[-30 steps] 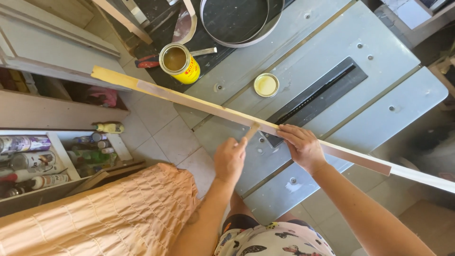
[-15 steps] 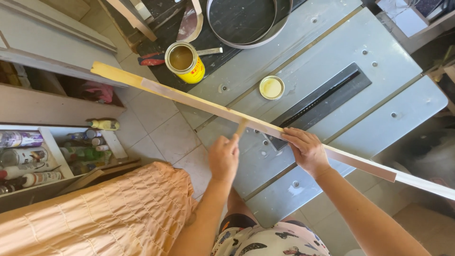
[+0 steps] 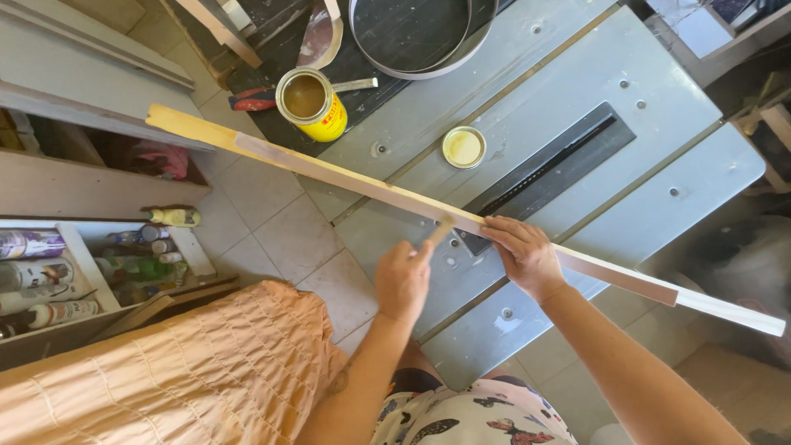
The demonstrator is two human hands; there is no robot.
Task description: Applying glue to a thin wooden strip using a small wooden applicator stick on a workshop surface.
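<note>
Pale wood, glossy along part of its length, makes up the long thin strip (image 3: 329, 173) that runs diagonally over the grey saw table (image 3: 577, 82), from the upper left beyond the table's left edge, above the tiled floor (image 3: 264, 222), down to the lower right past its near right corner. The right hand (image 3: 523, 255) lies on the strip near its middle, fingers curled over the top face and pressing it against the table just beside the dark blade slot (image 3: 552, 169). The left hand (image 3: 404, 280) sits just below the strip on the near side, closed around a small brush (image 3: 439, 231) whose tip points up and to the right and meets the strip's near edge, immediately left of the right hand. Both hands are thus at the middle of the strip, the left one toward its far, overhanging end. The strip's long axis stretches away up-left from the brush, so most of its length on that side lies well apart from the hand.

Near the table's far left corner stands an open yellow can (image 3: 311, 103) of brownish liquid; its round lid (image 3: 464, 147) lies face up between can and slot. A dark round pan (image 3: 412, 33) rests at the far edge. Peach-coloured cloth (image 3: 165, 371) covers the lower left, below shelves of bottles (image 3: 74, 272).
</note>
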